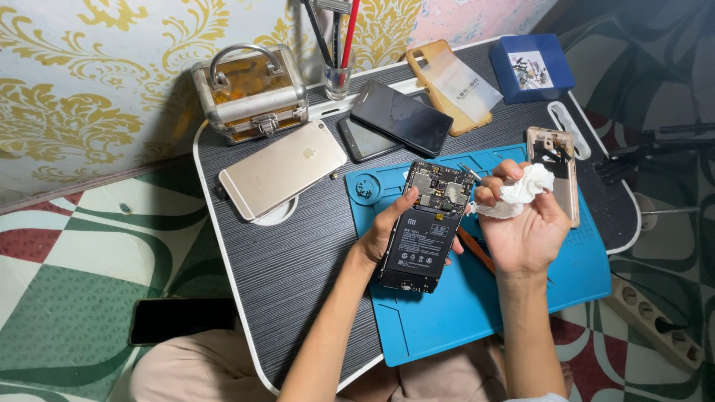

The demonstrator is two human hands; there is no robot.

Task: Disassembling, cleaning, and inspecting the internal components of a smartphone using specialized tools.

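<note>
The dark wood-grain table (298,246) fills the middle of the view, and on its right half lies a blue work mat (477,313). Above the mat the left hand (383,234) grips an opened phone (424,227) with its back cover off, thumb along the left edge and fingers wrapped beneath, so the battery and circuit board face up. The phone's long axis runs from near the person's body up and slightly rightward, board end farthest away. Just to its right, nearly touching the board end, the right hand (521,223) is closed on a crumpled white tissue (521,190), pinched between thumb and fingertips; this hand is the nearer one to the exposed board, with nothing between the two. Beyond the right hand, a gold phone back cover (555,167) lies lengthwise at the mat's far right. An orange pry tool (477,249) lies on the mat between the hands. Further left rest a gold phone (283,167) face down, two dark phones (391,123), a small metal case (249,93), a glass of tools (337,74) and a blue box (532,67).
</note>
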